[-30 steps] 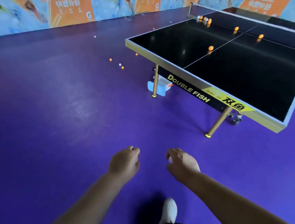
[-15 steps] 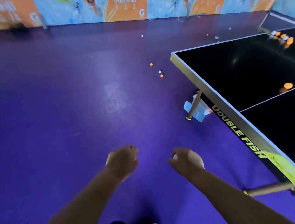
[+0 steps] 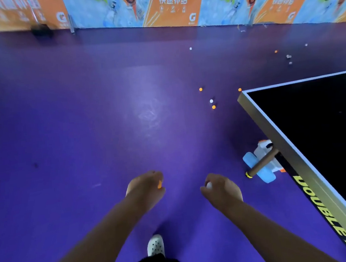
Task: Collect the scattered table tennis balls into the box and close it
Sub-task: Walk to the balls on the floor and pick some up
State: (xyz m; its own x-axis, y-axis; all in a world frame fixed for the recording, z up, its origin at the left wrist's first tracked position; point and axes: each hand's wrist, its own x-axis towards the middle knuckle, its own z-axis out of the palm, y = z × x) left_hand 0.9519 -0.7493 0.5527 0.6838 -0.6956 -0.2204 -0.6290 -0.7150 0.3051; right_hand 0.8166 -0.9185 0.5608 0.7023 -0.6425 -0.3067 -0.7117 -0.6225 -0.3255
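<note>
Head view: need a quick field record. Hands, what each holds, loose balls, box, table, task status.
left hand: grips a small orange table tennis ball
right hand: grips a small white table tennis ball
loose balls: orange and white, scattered on the purple floor ahead
box: pale blue plastic box on the floor by the brown table leg; lid state unclear
table: black-topped table tennis table, at right
status: held balls not yet in the box
</note>
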